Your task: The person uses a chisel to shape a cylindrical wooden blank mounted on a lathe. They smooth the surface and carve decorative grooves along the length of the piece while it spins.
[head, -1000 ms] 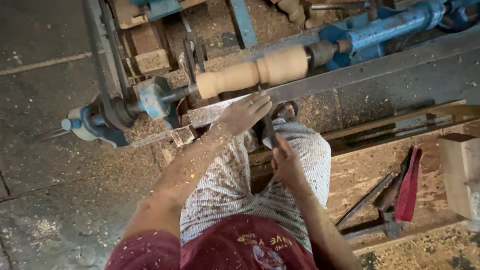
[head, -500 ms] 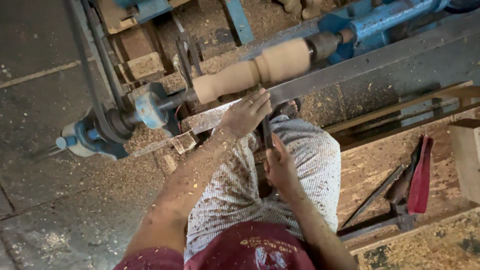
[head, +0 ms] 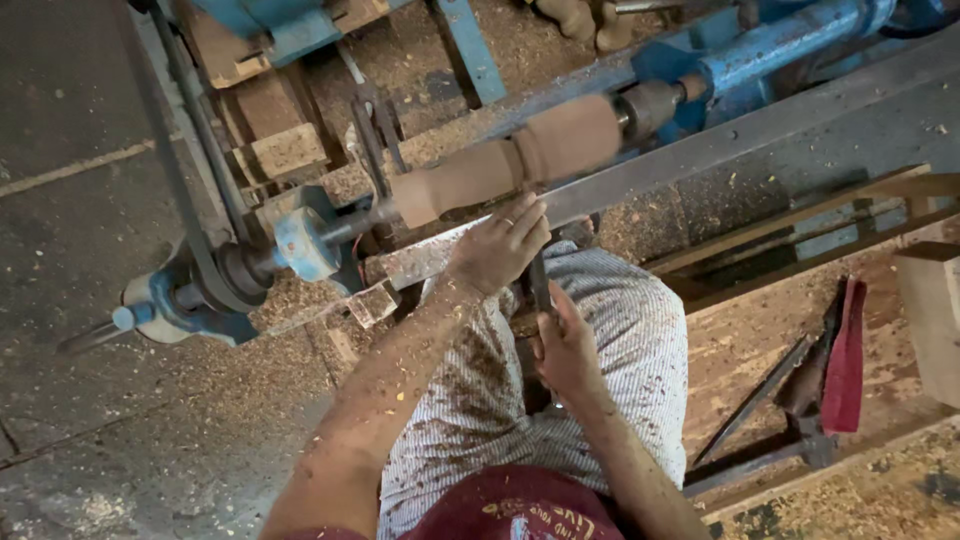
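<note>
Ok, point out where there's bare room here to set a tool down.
Free: the wooden boards between the striped trouser leg and the red-handled tool. Crowded: the tool rest, where the left hand and right hand steady a chisel against the turned wood.

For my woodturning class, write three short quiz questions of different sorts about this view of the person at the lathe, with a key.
1. True or false: the left hand rests on the flat metal bar just below the turned wooden piece.
2. Multiple choice: the right hand grips A) a dark tool handle B) a paintbrush C) a tape measure.
3. Fill in: the floor around the blue lathe end is covered in ____.

Key:
1. True; the fingers lie on the bar beside the wood.
2. A; the handle runs up from the right hand toward the left.
3. Sawdust and shavings.
</note>
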